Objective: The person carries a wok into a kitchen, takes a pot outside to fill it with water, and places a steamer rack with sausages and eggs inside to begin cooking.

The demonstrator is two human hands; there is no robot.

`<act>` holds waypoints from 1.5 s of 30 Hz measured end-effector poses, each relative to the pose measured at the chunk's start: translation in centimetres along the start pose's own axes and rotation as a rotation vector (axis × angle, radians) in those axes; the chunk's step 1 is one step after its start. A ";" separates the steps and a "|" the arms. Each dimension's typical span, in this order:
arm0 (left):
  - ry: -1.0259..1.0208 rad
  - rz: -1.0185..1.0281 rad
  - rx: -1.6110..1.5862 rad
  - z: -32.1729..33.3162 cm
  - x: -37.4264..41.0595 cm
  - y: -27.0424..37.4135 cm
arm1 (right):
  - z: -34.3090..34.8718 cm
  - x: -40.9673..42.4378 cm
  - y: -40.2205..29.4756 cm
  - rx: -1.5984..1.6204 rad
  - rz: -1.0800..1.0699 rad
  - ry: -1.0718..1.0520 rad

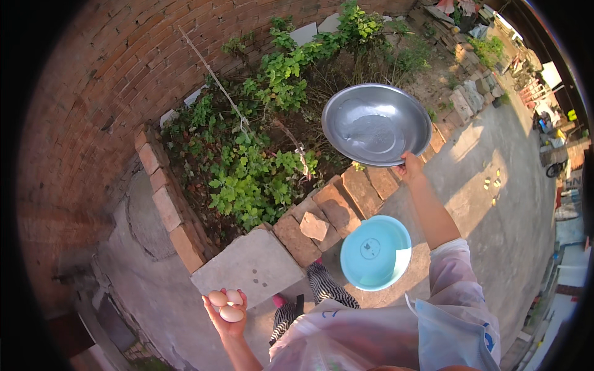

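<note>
Three eggs [231, 314] rest in my left hand [230, 327], palm up and fingers curled around them, beside the grey concrete slab [248, 264]. My right hand [410, 168] grips the near rim of a wide stainless steel basin [371, 127]. That basin is held out over the plant bed's brick edge, its inside facing me; it looks wet or shiny at the bottom. Below my right forearm, a light blue plastic basin [377, 252] stands on the ground, with a small printed picture at its base. It seems to hold clear water.
Loose bricks [343, 204] border a bed of leafy green plants [246, 185], with a single brick piece [314, 226] on top. A thin stick [211, 72] leans up from the bed. Behind rises a brick wall [93, 116]. Yellowish bits [494, 183] lie on the concrete yard at right.
</note>
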State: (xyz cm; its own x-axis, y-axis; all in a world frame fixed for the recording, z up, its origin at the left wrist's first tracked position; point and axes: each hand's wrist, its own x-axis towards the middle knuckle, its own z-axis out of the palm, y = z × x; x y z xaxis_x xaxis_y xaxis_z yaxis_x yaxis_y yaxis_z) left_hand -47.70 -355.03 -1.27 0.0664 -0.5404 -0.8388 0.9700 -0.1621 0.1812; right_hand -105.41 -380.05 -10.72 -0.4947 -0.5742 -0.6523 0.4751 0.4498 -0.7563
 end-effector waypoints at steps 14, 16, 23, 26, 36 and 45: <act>0.257 0.206 -0.163 -3.8 2.8 -3.6 | 12.8 17.2 -9.6 -0.670 -0.214 0.371; 0.295 0.212 -0.180 -4.1 2.3 -3.4 | 16.5 18.7 -10.1 -0.866 -0.239 0.401; 0.343 0.204 -0.223 -4.5 2.9 -4.5 | 22.1 16.9 -10.1 -1.389 -0.728 0.789; 0.316 0.181 -0.247 -5.6 3.0 -4.8 | 21.4 14.7 -8.6 -1.484 -0.805 0.818; 0.176 0.192 -0.286 -12.0 -2.4 -0.1 | 11.9 0.8 -4.7 -1.735 -0.670 0.766; -0.045 0.222 -0.421 -26.5 -12.1 9.5 | 3.5 -19.9 -6.5 -1.768 -0.646 0.736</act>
State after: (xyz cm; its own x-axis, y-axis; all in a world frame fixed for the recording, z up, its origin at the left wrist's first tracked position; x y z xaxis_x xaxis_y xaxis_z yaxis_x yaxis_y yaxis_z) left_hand -33.08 -328.15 -3.01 0.2811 -0.5607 -0.7789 0.9446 0.3048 0.1216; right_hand -96.10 -373.93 7.39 -0.6287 -0.7659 0.1345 -0.7269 0.6403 0.2482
